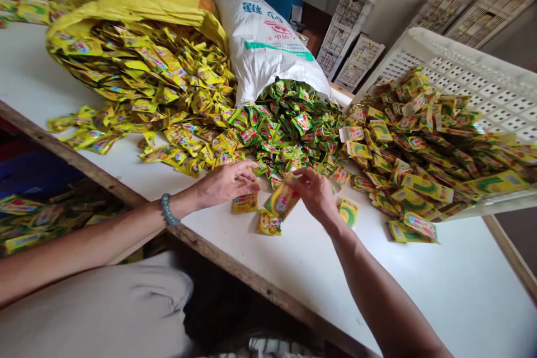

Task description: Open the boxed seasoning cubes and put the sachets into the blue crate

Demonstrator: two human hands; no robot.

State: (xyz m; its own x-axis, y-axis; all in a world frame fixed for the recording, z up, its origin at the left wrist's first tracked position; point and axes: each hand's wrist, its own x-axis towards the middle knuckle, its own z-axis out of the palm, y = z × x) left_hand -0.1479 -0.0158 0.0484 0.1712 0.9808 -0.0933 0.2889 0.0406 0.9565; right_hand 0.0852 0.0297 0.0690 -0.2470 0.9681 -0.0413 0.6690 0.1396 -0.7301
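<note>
Presently, the small yellow carton is in the right hand, tilted above the white table, in front of the pile of green sachets. It looks to be of thin printed card, so I judge it very light, rather stiff along its edges, but easy to crush on the broad faces. The glossy print may be a little slippery; a gentle pinch near one end, on the narrow sides, should be enough.

The right hand is closed on its upper end, with thumb and fingers bent and the forearm coming from the lower right. The left hand is half open, fingers loosely curved (I see nothing held in them, although the carton is blurred), just above a yellow sachet. Its forearm reaches in from the left, with a bead bracelet at the wrist.
</note>
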